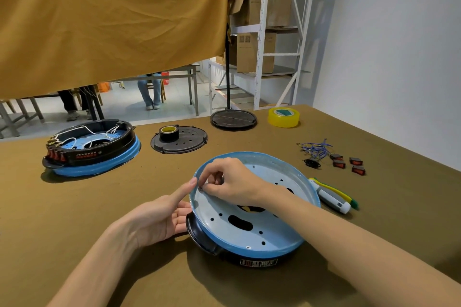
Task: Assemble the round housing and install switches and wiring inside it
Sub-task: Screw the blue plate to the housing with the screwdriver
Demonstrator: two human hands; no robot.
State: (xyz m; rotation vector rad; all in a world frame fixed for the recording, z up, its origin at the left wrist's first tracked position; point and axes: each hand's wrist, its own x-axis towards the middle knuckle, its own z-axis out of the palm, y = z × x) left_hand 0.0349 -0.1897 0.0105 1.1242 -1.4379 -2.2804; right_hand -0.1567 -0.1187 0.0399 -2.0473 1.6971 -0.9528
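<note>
- Round housing (249, 239), a pale blue metal pan seated in a black plastic base, lies on our olive-brown tabletop (124, 269) straight in front of us, tipped up toward its left rim.
- Finished sample housing (92, 148), blue and black with white wiring inside, stands well apart at far left; we can check ours against it.
- Left hand (162, 219) is open, palm up against the base's left side, forefinger straight and touching the rim.
- Right hand (229, 182) has its fingertips curled together at that rim, pinching something too small for us to name, probably a screw.
- Red rocker switches (349, 163) and blue wire bundle (315, 149) wait unused at the right, near the grey-and-yellow screwdriver (334, 197).
- We judge the risk lies here: the small piece could slip from the pinch and drop through the pan's holes, or the tilted housing could shift if our left hand eases.
</note>
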